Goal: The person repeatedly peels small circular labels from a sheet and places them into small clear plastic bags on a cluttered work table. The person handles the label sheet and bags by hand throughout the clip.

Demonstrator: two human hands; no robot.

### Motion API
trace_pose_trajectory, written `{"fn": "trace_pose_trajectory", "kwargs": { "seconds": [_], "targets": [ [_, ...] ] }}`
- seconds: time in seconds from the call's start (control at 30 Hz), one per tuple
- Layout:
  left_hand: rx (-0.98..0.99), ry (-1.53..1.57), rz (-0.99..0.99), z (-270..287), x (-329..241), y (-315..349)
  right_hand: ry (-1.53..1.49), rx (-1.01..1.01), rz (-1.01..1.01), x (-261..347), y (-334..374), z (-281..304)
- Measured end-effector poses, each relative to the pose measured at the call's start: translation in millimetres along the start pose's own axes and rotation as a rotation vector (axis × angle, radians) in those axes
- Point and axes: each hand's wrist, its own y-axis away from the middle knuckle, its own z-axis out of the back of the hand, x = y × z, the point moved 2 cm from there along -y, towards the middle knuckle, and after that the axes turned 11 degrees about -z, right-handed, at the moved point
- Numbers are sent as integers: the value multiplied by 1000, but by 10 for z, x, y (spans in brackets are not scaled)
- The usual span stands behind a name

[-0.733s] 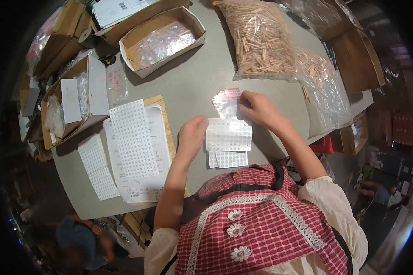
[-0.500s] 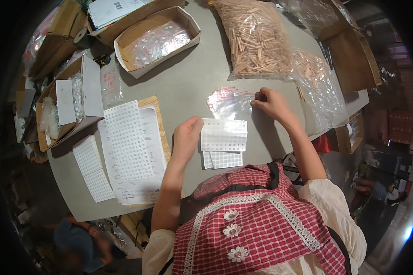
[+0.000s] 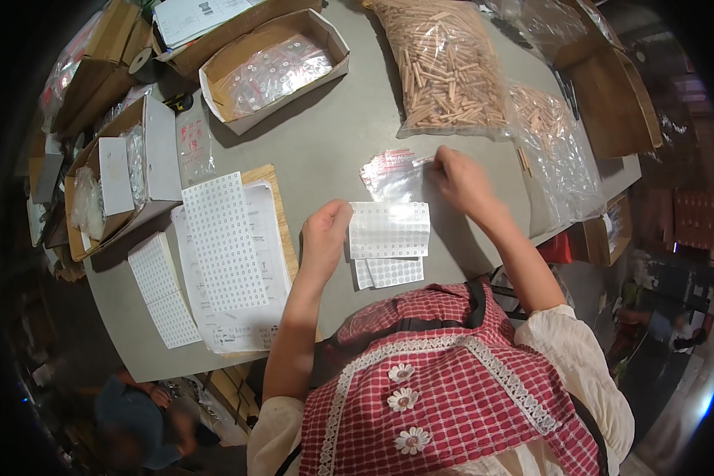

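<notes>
My left hand (image 3: 324, 238) is closed, its thumb and finger pinching the upper left corner of a white sheet of small round stickers (image 3: 389, 230). That sheet is lifted over another sticker sheet (image 3: 397, 274), which shows below it. Just beyond lies a fanned stack of clear zip bags (image 3: 390, 178) with red lines along their tops. My right hand (image 3: 464, 182) is at the right side of these bags, fingers pinched together beside the top edge; what lies between the fingertips is too small to tell.
To the left, a long sticker sheet (image 3: 222, 238) lies on papers and a wooden board (image 3: 282, 210); more sheets (image 3: 163, 289) are beside it. Cardboard boxes (image 3: 274, 99) of bagged parts stand behind. A big bag of wooden dowels (image 3: 444, 71) and another bag (image 3: 551, 166) occupy the right.
My right hand has shifted slightly up, its fingers drawing closer together near the top edge of the bags. My left hand keeps its hold on the sticker sheet.
</notes>
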Motion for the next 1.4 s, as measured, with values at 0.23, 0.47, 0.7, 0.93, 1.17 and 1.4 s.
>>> {"fn": "trace_pose_trajectory", "kwargs": {
  "seconds": [0.23, 0.47, 0.7, 0.93, 1.17, 1.4],
  "targets": [
    [-59, 48, -32, -50, 1, 1, -471, 166, 90, 231, -105, 89],
    [-63, 79, -43, -35, -71, 33, -133, -17, 346, 502, -67, -144],
    [-44, 25, -35, -29, -52, 31, -156, -113, -5, -44, -29, 58],
    [-40, 54, -31, -39, -90, 36, -241, -174, -112, -681, 277, 129],
    [-55, -1, -19, -21, -75, 15, 0, -267, 5, -135, 525, 71],
    [-67, 22, -55, -43, -59, 40, -35, -286, 140, -367, 266, -102]
  ]
}}
